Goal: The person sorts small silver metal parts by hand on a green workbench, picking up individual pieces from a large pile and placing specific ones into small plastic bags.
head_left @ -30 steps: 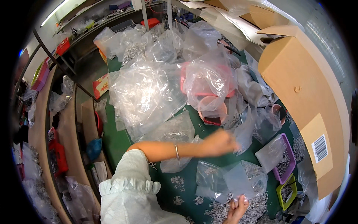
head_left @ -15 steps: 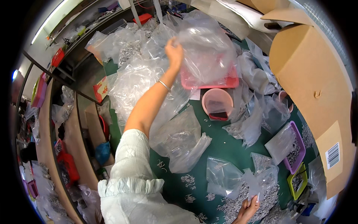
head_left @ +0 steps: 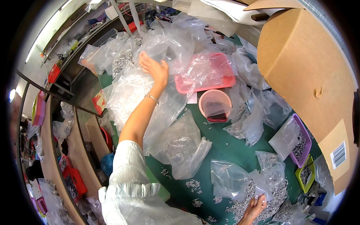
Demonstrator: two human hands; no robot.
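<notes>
Nearest on my feed, at the lower right, the right hand (head_left: pixel 258 204) has its fingers drawn in narrow, thumb against the curled fingers, pinching the edge of a small clear bag (head_left: pixel 260 183). That bag is over a heap of small silvery pieces (head_left: pixel 240 210). Just to its left I see a flat clear bag (head_left: pixel 227 180) on the green tabletop (head_left: pixel 221 146), and left of that, loose clusters of pieces (head_left: pixel 194 184).

To the right of the heap stand 2 trays: a lime-green tray (head_left: pixel 298 174) and, slightly beyond it, a purple tray (head_left: pixel 309 139) holding more pieces, with a clear packet (head_left: pixel 284 139) leaning over its near side.

Farther up the middle, I have a crumpled clear bag (head_left: pixel 180 144) and a peach round tub (head_left: pixel 214 94) with a dark red object (head_left: pixel 216 117) at its front. A pinkish-red tray (head_left: pixel 225 83) sits behind the tub, partly covered by clear film.

The left arm, with 1 silver bracelet (head_left: pixel 152 99) at the wrist, stretches forward. The left hand (head_left: pixel 154 69) is spread wide, thumb apart from the fingers, over the pile of large clear bags (head_left: pixel 125 97); I cannot tell whether it touches them. A big cardboard box (head_left: pixel 292 63) stands on the far right.
</notes>
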